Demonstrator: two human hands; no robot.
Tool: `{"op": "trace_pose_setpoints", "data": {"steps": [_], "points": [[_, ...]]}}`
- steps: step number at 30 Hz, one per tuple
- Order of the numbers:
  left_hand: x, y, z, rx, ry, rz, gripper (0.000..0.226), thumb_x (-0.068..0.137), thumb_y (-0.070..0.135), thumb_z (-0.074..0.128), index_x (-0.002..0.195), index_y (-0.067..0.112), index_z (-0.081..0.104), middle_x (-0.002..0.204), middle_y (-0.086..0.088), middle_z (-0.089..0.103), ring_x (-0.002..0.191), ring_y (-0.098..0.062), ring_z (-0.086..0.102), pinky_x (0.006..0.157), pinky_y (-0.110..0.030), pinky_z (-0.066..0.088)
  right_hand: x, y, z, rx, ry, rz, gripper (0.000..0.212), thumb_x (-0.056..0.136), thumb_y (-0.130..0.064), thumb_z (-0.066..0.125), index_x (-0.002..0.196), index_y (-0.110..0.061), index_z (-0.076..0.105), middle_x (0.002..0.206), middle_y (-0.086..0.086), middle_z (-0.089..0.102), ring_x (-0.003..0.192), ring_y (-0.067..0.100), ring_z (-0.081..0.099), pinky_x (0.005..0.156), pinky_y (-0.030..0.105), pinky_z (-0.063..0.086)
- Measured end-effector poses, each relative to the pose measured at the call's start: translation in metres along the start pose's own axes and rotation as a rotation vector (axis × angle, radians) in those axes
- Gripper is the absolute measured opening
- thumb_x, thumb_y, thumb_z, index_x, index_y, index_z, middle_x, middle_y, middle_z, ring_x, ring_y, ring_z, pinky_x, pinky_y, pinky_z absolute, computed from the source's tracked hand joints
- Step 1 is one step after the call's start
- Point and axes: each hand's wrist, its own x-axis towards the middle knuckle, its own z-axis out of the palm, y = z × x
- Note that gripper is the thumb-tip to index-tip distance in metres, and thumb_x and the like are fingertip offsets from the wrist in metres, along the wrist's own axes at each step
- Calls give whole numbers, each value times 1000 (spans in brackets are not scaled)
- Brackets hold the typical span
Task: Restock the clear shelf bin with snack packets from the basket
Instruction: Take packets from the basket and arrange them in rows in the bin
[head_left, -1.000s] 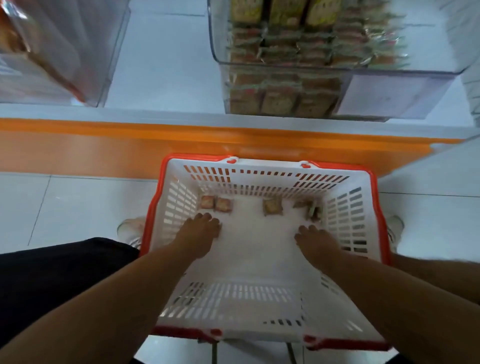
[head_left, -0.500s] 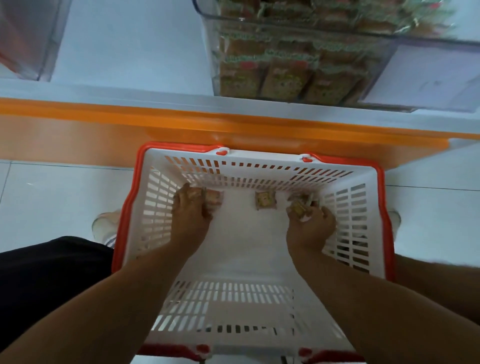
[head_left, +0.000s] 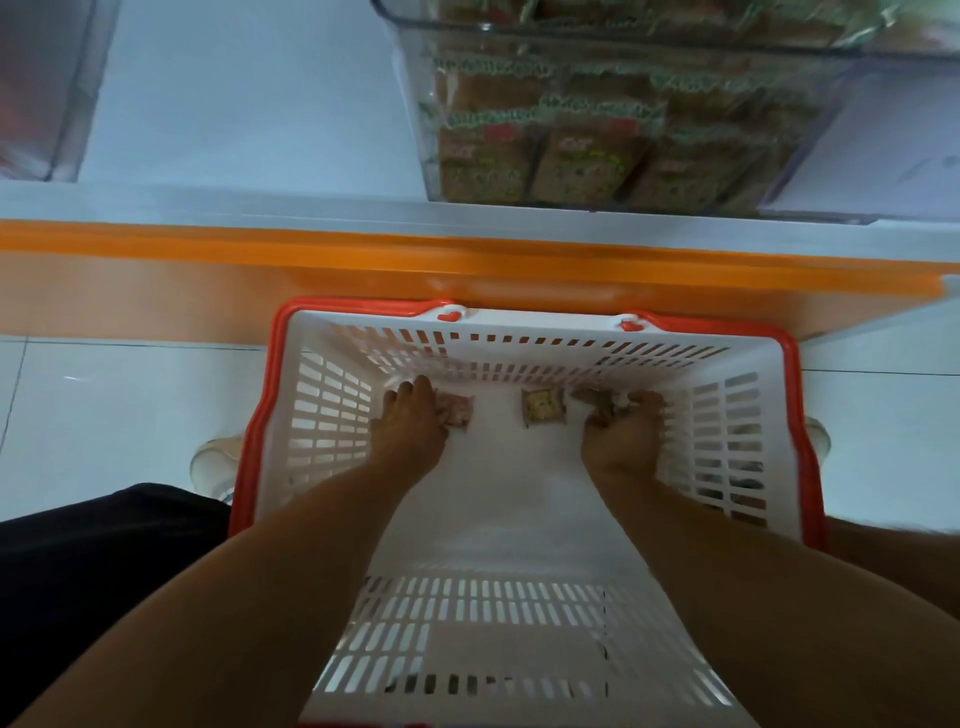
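Where both hands lay flat and short of the packets a second ago, the left hand (head_left: 410, 423) now sits at the far left of the basket (head_left: 332, 415) floor with its fingers curled onto a pinkish snack packet (head_left: 458, 411). A single yellow packet (head_left: 543, 408) lies untouched between the hands, and the right hand (head_left: 621, 431) has its fingers bunched round a small cluster of packets (head_left: 597, 402) in the far right corner. Above, on the shelf, the clear bin (head_left: 649, 130) already looks well filled, so this is probably among the last handfuls to lift.
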Motion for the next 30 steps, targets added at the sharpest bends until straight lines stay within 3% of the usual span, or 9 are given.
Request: {"op": "trace_pose_setpoints", "data": {"steps": [3,5,8,11,15,20,23,26,30], "points": [[0,2,4,-35,-40,19,71,88,20,73,148,21,36,139,-13,46,133,-37,43,103,-55,48,-7,7,2,-47,-231,-89,70,86,-9,68,148,-16,37,136,13,53,120,31,55,99,39,48],[0,2,7,8,-78,69,68,86,22,75,145,25,40,133,-13,43,128,-37,45,97,-52,51,-11,6,5,-42,-418,-104,76,87,-6,69,153,-18,32,139,8,50,122,29,54,100,35,48],[0,7,9,0,-124,109,60,83,27,80,134,25,49,125,-12,42,118,-34,49,92,-49,54,-13,1,8,277,-727,84,65,91,6,63,148,-16,42,109,11,61,88,23,62,70,28,55],[-3,15,7,-167,-199,87,57,79,19,82,128,19,53,121,-13,47,108,-35,58,85,-42,57,-15,-2,10,333,-885,174,62,89,5,68,137,-28,48,117,11,65,97,26,67,69,36,60],[-13,30,7,-639,-346,-18,48,82,1,77,122,7,52,109,-19,66,85,-33,70,64,-39,61,-16,-3,14,343,-939,175,67,82,10,72,126,-37,55,108,-1,69,95,21,69,65,34,61],[-16,44,8,-836,-380,-108,54,91,0,57,140,21,50,128,-14,64,113,-36,65,87,-55,60,-19,-10,16,245,-950,37,55,82,-1,73,120,-37,58,109,1,72,97,22,69,72,37,63],[-17,45,5,-960,-474,-202,59,88,-6,48,140,21,50,125,-13,64,112,-34,62,90,-54,60,-25,-11,16,207,-934,-20,53,83,-1,72,117,-39,57,114,1,71,104,23,68,82,43,62],[-19,48,1,-1051,-554,-258,43,91,3,55,131,20,53,114,-13,66,104,-31,64,91,-53,59,-28,-15,12,154,-919,-88,55,81,3,69,125,-28,56,118,5,68,109,27,65,92,51,58],[-24,48,-4,-1162,-608,-319,32,93,33,71,122,25,59,118,-6,66,112,-34,63,88,-57,59,-31,-23,4,111,-918,-183,59,81,5,71,130,-19,50,125,7,63,115,29,61,95,55,54]]}}
